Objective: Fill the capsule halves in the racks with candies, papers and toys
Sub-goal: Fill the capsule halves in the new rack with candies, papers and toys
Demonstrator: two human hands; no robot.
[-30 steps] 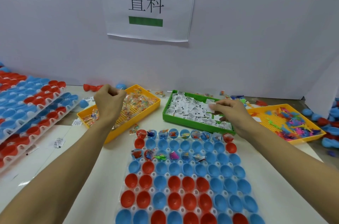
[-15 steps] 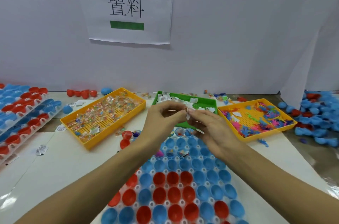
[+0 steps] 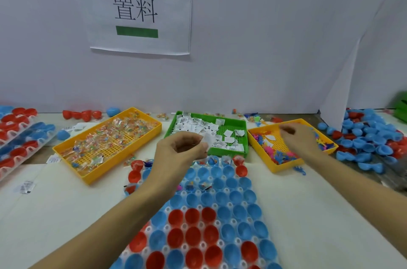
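Half a second ago both hands met over the top of the rack, passing a paper slip; now they are apart. The left hand (image 3: pixel 182 147) hovers at centre frame above the far end of the rack (image 3: pixel 211 213), its fingers (image 3: pixel 198 144) curled and pinching a small white paper (image 3: pixel 208 137). The right hand (image 3: pixel 297 138) has swung to the right, over the yellow toy tray (image 3: pixel 277 168); it is motion-blurred, fingers bent downward, and I cannot tell whether they hold anything.

The rack of red and blue capsule halves runs from centre to the lower edge; only the halves in its top rows hold items. Above it, left to right, sit the yellow candy tray (image 3: pixel 88 177), the green paper tray (image 3: pixel 244 124) and the toy tray, close together with narrow gaps. Bare bench (image 3: pixel 55 213) lies open lower left and right of the rack. More racks (image 3: pixel 19 136) crowd the left edge; loose capsule halves (image 3: pixel 370 138) pile at the right edge
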